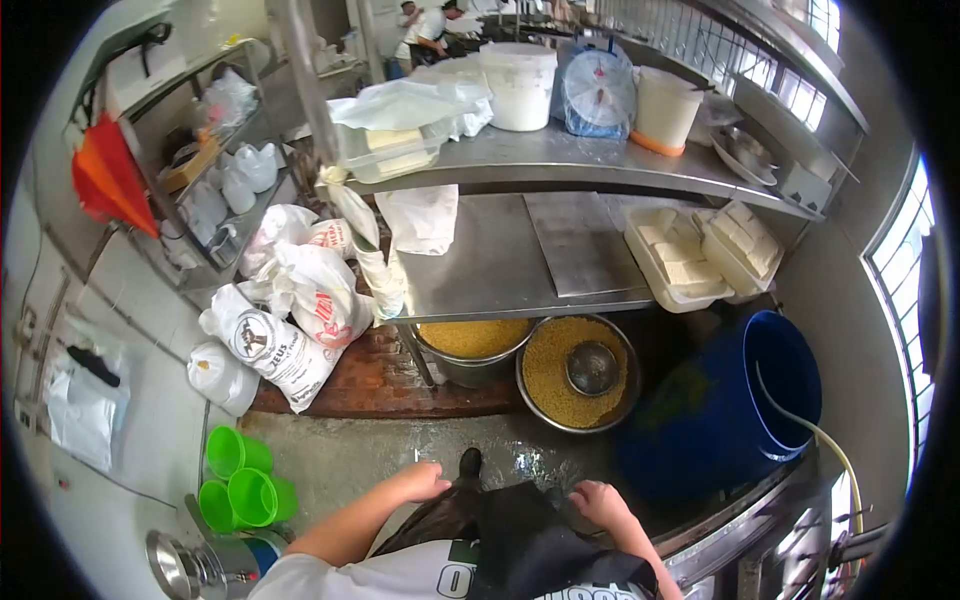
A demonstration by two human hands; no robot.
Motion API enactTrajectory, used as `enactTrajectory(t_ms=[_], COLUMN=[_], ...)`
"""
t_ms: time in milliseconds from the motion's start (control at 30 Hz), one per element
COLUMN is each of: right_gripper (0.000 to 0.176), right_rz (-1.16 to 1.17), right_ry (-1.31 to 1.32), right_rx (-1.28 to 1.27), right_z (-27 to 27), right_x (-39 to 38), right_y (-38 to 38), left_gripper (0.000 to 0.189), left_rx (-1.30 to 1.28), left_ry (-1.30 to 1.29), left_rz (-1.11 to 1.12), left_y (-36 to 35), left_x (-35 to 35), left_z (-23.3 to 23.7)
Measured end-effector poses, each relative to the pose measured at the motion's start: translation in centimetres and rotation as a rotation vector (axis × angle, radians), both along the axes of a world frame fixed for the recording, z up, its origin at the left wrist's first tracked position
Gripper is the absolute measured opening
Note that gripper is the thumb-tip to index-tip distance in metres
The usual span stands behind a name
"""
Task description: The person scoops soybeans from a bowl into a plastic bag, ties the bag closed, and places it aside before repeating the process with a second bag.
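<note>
Both hands hang low in front of the dark apron (520,525). My left hand (420,482) is at its left side, fingers curled; whether it pinches anything is too small to tell. On the other side my right hand (598,502) is also curled, close to the apron's edge, its contents hidden. Ahead of them on the floor stands a wide metal bowl (632,400) of yellow grains (548,375) with a small metal bowl (592,368) lying in it. Beside it, partly under the steel table (480,240), is a pot (470,372) of yellow material.
A large blue barrel (725,400) with a hose (835,445) lies to the right. White sacks (285,350) and green buckets (235,453) are on the left. White tubs (675,297) of pale blocks rest on the table. Two people (428,32) are in the far background.
</note>
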State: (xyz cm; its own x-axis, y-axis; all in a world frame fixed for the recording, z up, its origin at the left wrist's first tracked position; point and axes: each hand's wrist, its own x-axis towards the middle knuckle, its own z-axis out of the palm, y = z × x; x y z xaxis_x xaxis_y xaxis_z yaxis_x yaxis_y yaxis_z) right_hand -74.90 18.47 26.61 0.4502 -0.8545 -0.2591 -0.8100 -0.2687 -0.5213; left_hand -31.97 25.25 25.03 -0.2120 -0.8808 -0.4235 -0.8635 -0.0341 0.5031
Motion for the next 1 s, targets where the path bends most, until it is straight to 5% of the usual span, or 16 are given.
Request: enactTrajectory(t_ms=[67,200,267,400,500,567,600,667,767,867,933,967,1000], right_gripper=[0.034,0.037,0.035,0.034,0.035,0.039,0.042,0.043,0.039,0.039,0.042,0.054,0.054], right_rz=[0.058,0.216,0.279,0.128,0.092,0.131,0.110,0.051,0.017,-0.080,-0.681,-0.928,-0.930], right_ry=[0.008,0.214,0.153,-0.033,0.028,0.133,0.129,0.074,0.049,0.046,-0.116,-0.221,-0.226], right_rx=[0.096,0.139,0.174,0.142,0.314,0.411,0.441,0.447,0.419,0.447,0.417,0.517,0.515], right_z=[-0.6,-3.7,-4.3,-6.6,-8.4,-10.6,-13.2,-17.2,-22.4,-30.1,-36.2,-37.9,-42.3], right_x=[2.7,7.9,9.4,13.2,15.9,17.0,17.3,17.5,17.1,14.8,13.1,12.2,11.0], right_y=[-2.9,-8.3,-9.8,-13.1,-17.0,-19.2,-20.1,-21.7,-24.4,-27.1,-29.6,-31.7,-33.9], left_gripper=[0.046,0.040,0.038,0.048,0.049,0.056,0.056,0.063,0.067,0.067,0.067,0.064,0.062], left_rx=[0.217,-0.021,0.089,0.104,0.392,0.826,0.872,0.783,0.731,0.667,0.617,0.697,0.768], left_ry=[0.024,0.292,0.256,0.157,0.164,0.436,0.391,0.650,0.621,0.610,0.636,0.851,1.073], left_rz=[0.025,0.063,0.142,0.073,0.077,0.530,0.472,0.852,0.956,1.018,1.047,0.986,0.910], left_y=[-1.4,-7.4,-11.9,-18.2,-21.1,-21.7,-22.3,-23.4,-25.8,-27.8,-28.7,-28.4,-28.6], left_x=[2.0,4.6,3.9,4.3,5.7,6.9,7.3,8.4,8.8,9.4,9.5,9.4,8.6], left_z=[-0.9,-6.3,-3.0,-6.4,-12.1,-15.3,-16.3,-17.7,-17.0,-19.2,-21.7,-21.8,-22.1])
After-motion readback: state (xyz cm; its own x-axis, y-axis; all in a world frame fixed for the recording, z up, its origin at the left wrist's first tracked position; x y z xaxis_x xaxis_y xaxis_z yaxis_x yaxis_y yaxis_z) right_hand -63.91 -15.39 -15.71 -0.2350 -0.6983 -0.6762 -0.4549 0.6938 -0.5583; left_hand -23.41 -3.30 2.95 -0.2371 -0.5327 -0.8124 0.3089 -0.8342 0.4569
